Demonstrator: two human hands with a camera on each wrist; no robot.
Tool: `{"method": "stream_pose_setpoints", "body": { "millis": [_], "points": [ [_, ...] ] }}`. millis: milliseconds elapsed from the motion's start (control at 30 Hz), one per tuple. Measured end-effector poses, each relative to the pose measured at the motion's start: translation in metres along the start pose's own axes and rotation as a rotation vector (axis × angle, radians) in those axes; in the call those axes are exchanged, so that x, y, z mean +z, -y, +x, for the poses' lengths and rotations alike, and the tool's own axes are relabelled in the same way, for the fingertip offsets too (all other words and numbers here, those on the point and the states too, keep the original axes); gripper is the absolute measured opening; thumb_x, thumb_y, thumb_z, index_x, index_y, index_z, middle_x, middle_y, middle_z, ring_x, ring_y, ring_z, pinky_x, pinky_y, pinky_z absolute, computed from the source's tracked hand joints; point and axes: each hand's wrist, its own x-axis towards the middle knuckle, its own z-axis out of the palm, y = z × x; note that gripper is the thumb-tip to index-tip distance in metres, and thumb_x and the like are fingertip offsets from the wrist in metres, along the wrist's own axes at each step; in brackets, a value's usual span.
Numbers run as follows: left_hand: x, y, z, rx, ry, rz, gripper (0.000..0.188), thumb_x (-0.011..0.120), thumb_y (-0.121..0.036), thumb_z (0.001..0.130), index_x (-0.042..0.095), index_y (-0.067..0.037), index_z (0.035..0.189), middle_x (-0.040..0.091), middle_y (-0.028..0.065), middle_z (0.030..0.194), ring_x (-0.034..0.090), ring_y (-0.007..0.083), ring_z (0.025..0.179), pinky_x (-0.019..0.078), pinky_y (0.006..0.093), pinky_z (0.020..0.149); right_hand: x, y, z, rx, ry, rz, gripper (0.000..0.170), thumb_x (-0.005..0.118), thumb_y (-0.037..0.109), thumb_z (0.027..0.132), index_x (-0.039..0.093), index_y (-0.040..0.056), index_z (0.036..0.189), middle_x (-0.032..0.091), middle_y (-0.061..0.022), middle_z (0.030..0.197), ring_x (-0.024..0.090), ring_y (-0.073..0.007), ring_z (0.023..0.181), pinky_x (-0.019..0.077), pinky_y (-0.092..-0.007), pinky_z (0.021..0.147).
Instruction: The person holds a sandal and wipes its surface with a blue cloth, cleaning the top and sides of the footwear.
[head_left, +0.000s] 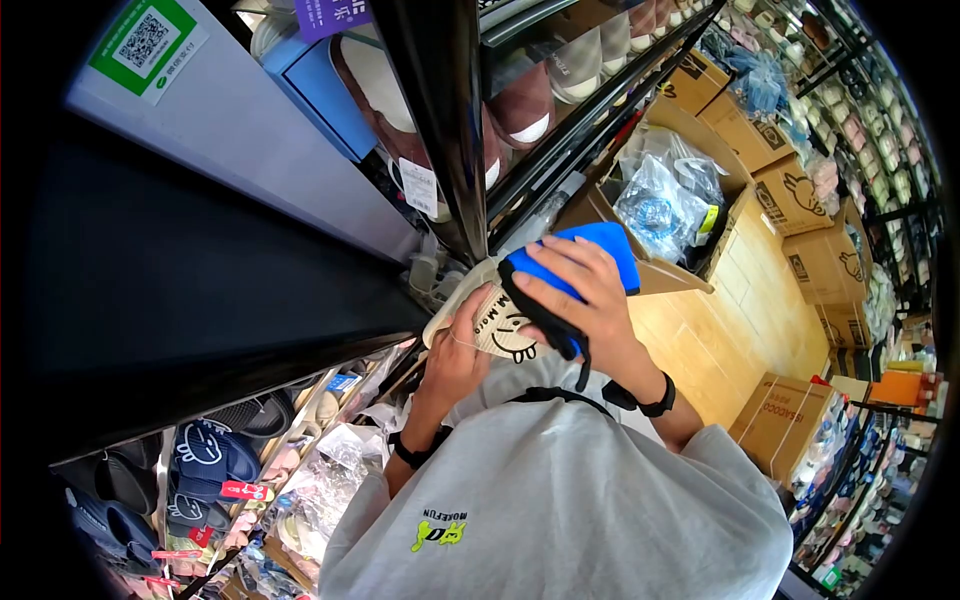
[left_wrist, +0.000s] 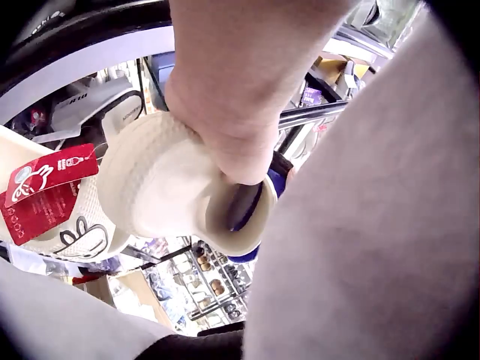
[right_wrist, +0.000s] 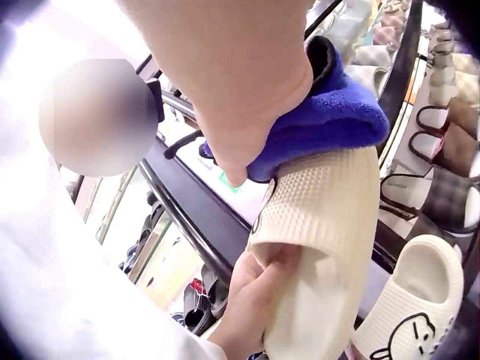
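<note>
Ideally, the left hand (head_left: pixel 458 358), fingers gripping the cream slipper (head_left: pixel 507 336), should be steady; the right hand (head_left: pixel 592 290), gripping the blue cloth (head_left: pixel 622 260), should press evenly.

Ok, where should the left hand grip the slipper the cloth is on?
Probably best by the strap of the slipper, pinching its edge from the heel side: the foot opening gapes there, giving the left hand room inside, while the cloth in the right hand covers the strap's far end.

Head view looks down from above; close wrist views seemingly share the held cream slipper (right_wrist: pixel 334 232).
</note>
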Motion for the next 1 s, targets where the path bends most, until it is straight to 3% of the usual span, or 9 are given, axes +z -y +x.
{"method": "stream_pose_setpoints", "body": {
  "millis": [133, 400, 900, 1000],
  "points": [
    [0.010, 0.009, -0.006, 0.003, -0.065, -0.032, 0.074, 0.060, 0.001, 0.096, 0.035, 0.002, 0.166, 0.063, 0.0332, 0.149, 0.067, 0.0525, 0.130, 0.0559, 0.0528, 0.109, 0.000, 0.004, -0.002, -0.141, 0.146, -0.048, 0.056, 0.083, 0.041, 0.090, 0.076, 0.0161, 0.140, 0.067, -0.0092, 0.153, 0.064, -0.0327, 0.139, 0.0483, -0.0535, 0.119],
    [0.008, 0.010, -0.006, 0.020, -0.064, -0.082, 0.071, 0.062, 0.006, 0.093, 0.035, 0.008, 0.159, 0.063, 0.0358, 0.147, 0.066, 0.0517, 0.135, 0.0538, 0.0522, 0.112, 0.001, 0.011, 0.001, -0.085, 0.113, -0.003, 0.047, 0.078, 0.037, 0.095, 0.076, 0.0178, 0.138, 0.067, -0.0079, 0.153, 0.064, -0.0308, 0.140, 0.0475, -0.0521, 0.120],
    [0.001, 0.004, 0.000, 0.029, -0.041, 0.001, 0.084, 0.057, 0.008, 0.087, 0.035, 0.004, 0.168, 0.055, 0.0298, 0.161, 0.062, 0.0514, 0.138, 0.0525, 0.0513, 0.115, 0.004, 0.005, -0.001, -0.156, 0.178, -0.033, 0.054, 0.086, 0.040, 0.088, 0.077, 0.0184, 0.137, 0.071, -0.0083, 0.149, 0.066, -0.0337, 0.139, 0.0497, -0.0529, 0.117],
    [0.000, 0.000, 0.002, -0.010, -0.040, -0.022, 0.082, 0.055, 0.008, 0.089, 0.036, 0.004, 0.168, 0.055, 0.0301, 0.161, 0.061, 0.0508, 0.140, 0.0515, 0.0508, 0.116, 0.003, 0.005, -0.001, -0.196, 0.229, -0.013, 0.054, 0.077, 0.031, 0.093, 0.072, 0.0163, 0.145, 0.065, -0.0102, 0.155, 0.061, -0.0307, 0.145, 0.0460, -0.0508, 0.122]
  ]
}}
